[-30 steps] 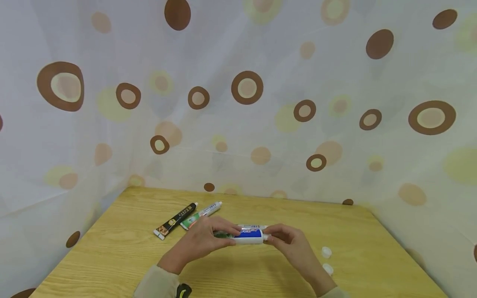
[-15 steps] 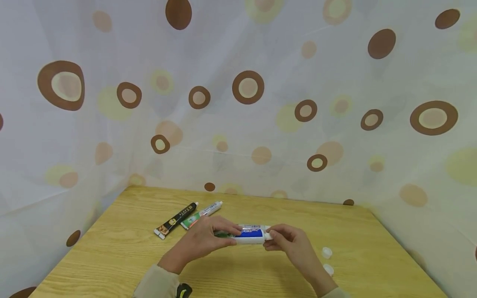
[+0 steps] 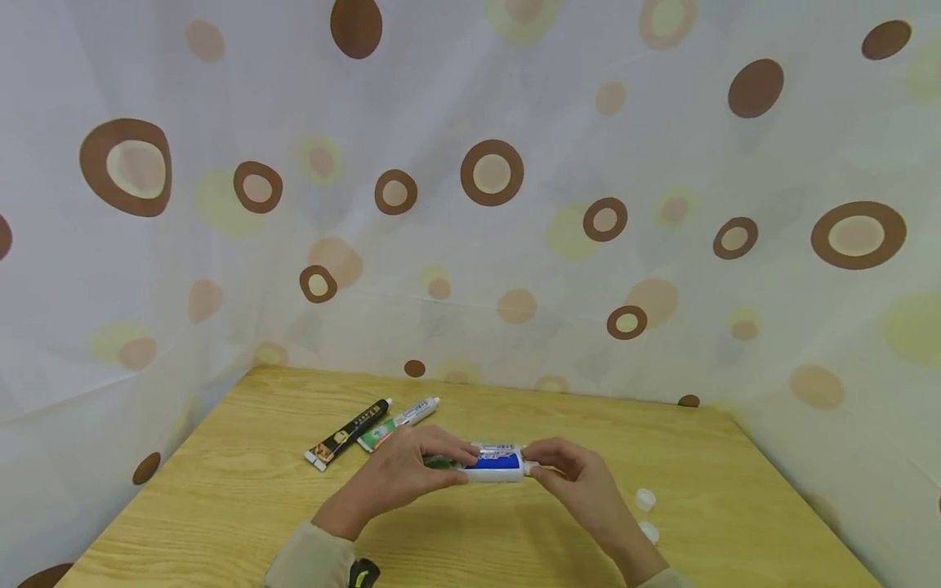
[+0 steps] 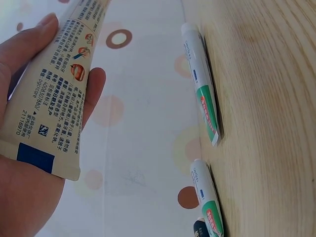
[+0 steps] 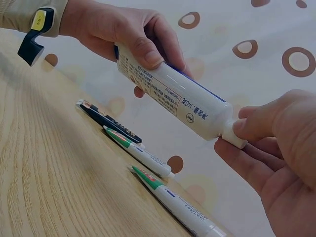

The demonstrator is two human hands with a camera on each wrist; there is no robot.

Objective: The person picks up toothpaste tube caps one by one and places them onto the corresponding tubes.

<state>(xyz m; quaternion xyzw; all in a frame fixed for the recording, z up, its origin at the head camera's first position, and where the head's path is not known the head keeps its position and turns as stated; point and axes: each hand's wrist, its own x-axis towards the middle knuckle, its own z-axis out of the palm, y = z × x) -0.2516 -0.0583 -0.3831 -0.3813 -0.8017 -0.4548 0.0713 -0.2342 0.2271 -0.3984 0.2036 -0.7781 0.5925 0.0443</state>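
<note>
A white-and-blue toothpaste tube (image 3: 496, 464) is held level above the table. My left hand (image 3: 400, 469) grips its flat end, thumb on one side and fingers on the other. At the other end, my right hand (image 3: 588, 482) pinches the white cap (image 5: 234, 135) between thumb and fingers. The right wrist view has the cap sitting at the tube's neck; whether it is loose I cannot tell. Printed text covers the tube's cream back (image 4: 54, 94) in the left wrist view. From the head view, the held tube partly hides a green-and-white toothpaste tube (image 5: 180, 205) lying behind it.
Toward the back left of the wooden table (image 3: 243, 490) lie a black toothpaste tube (image 3: 349, 434) and another green-and-white tube (image 3: 412, 415). Right of my right hand are two loose white caps (image 3: 644, 499). A dotted curtain (image 3: 470, 261) encloses the table's back and sides.
My right thumb and fingers have shifted their hold around the cap, rolling over it and back. The left hand and the tube have stayed almost still.
</note>
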